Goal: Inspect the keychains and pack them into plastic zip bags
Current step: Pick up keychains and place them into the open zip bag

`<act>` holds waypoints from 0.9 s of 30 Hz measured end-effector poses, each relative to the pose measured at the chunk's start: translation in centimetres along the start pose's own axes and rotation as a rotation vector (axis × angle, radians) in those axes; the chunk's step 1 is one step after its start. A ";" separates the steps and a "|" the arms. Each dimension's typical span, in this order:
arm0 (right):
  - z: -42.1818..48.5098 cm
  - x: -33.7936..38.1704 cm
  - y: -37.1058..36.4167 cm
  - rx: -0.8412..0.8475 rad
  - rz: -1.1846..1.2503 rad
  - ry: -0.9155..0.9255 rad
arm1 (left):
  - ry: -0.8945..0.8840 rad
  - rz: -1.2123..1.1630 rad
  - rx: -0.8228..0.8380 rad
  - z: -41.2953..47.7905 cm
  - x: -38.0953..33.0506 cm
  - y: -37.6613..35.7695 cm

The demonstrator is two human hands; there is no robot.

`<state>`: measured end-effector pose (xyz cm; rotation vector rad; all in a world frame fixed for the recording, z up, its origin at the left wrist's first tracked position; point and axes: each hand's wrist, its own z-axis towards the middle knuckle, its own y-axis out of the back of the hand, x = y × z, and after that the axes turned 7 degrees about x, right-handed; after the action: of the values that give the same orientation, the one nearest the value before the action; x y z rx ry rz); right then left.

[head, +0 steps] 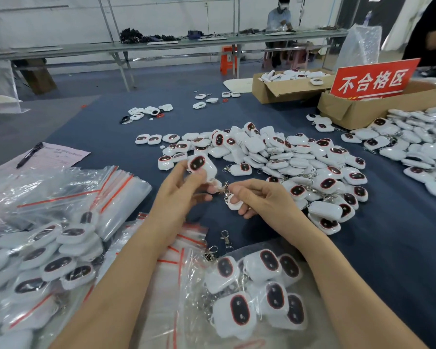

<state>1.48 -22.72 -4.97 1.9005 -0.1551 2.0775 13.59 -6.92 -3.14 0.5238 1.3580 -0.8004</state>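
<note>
Head view: at the bench's [388, 248] left edge we see crinkled clear zip bags [61, 192] with red seals. Our left hand [184, 195] closes its grip round a glossy white, rounded keychain [202, 167]. Just beside it, our right hand [259, 197] pinches a metal clasp [225, 188]. A loose heap [287, 159] lies beyond, with cardboard boxes [363, 109] near the far right corner.

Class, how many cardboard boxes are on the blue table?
2. An open box at the far side holds keychains; a nearer box to its right holds a red sign. More may sit off-frame.
</note>
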 end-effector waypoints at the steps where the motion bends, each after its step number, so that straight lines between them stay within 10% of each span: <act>1: -0.1 0.4 0.1 -0.017 -0.004 0.000 | -0.020 -0.006 -0.035 -0.1 -1.0 0.2; 6: -1.0 4.2 -0.4 -0.010 -0.216 0.114 | -0.050 0.289 -0.011 -3.6 -6.3 2.8; 16: -4.1 6.8 -7.1 0.606 -1.165 0.340 | 0.484 0.744 0.281 -15.1 -8.5 5.2; 27: -3.6 7.5 -7.5 0.504 -0.884 0.214 | 0.451 0.656 0.359 -14.6 -8.8 0.1</act>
<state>-0.17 -13.34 1.00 1.5050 1.1336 1.7177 4.04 5.69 3.11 1.4140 1.3201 -0.3836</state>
